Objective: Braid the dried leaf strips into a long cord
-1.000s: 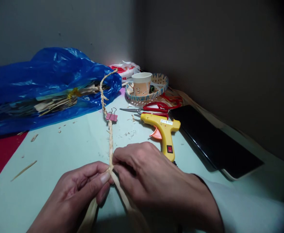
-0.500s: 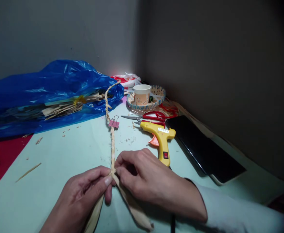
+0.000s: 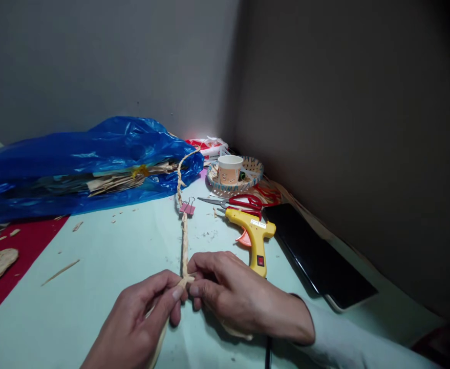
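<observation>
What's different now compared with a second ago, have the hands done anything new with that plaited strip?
Both the left hand and right hand still pinch the braided strip at its near end. The loose strands below have been drawn in under the hands, so less of them shows. The pink clip stays on the braid; glue gun and scissors lie unmoved. The view itself tilted upward.

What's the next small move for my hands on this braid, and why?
Probably cross one loose strip over the other and pull it snug. Both hands, left hand and right hand, pinch the braid at its working end, where the plaited part stops and loose strips hang towards you; the pink clip sits farther up the braid.
</observation>
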### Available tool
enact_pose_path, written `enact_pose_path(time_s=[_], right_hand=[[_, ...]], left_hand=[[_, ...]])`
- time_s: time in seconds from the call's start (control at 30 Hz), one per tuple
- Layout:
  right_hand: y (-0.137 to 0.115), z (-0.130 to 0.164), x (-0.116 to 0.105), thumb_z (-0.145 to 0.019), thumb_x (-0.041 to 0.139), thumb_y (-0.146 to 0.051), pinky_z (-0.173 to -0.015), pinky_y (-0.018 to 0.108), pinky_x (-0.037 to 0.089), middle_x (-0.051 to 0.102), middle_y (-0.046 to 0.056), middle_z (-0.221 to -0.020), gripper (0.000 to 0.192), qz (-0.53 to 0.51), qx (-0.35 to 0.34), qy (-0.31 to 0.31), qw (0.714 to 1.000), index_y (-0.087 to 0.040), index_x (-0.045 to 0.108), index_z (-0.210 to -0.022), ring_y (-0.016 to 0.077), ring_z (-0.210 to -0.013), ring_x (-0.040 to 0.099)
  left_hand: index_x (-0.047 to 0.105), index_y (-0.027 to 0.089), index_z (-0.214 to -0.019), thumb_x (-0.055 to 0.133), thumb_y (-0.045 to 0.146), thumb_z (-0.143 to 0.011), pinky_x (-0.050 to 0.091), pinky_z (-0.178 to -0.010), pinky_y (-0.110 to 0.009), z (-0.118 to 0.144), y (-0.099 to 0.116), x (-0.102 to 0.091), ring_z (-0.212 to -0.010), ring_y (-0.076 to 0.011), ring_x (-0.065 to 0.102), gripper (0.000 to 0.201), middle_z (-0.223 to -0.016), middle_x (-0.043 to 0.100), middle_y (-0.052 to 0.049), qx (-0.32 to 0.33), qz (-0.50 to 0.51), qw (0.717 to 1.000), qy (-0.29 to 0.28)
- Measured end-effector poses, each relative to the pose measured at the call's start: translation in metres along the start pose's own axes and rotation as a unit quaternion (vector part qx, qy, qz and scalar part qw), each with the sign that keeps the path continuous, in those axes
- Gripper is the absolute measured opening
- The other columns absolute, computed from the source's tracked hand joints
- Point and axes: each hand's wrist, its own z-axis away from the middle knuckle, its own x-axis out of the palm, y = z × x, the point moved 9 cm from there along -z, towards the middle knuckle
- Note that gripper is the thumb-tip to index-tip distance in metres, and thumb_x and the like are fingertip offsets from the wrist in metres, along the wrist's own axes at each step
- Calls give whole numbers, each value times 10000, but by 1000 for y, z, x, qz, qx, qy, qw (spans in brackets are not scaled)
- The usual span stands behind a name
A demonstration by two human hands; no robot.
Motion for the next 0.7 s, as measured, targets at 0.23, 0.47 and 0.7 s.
enact_pose_path(time_s=[0.23,0.47,0.7], right_hand=[[1,4,9,-951,405,-238,-582,205,404,559,-8,-723,158,-72,4,-8,997,-173,502,-846,102,-622,523],[5,-1,0,-859,509,-227,-519,211,277,454,-35,-611,171,-58,31,79,995,-156,538,-706,100,-595,406],[-1,0,-4,-824,527,-180,-503,212,266,415,-53,-560,177,-31,10,141,989,-157,515,-650,92,-549,363]], left_hand=[[547,219,-567,540,394,-846,411,-636,-250,-1,6,0,-677,-196,577,330,-639,616,-1,11,42,999,3],[582,216,-578,516,360,-855,387,-609,-259,3,8,-8,-659,-203,579,319,-606,623,4,43,-44,996,61],[663,224,-742,457,281,-910,441,-700,-273,9,32,-13,-747,-200,629,272,-758,666,-18,119,-171,973,99]])
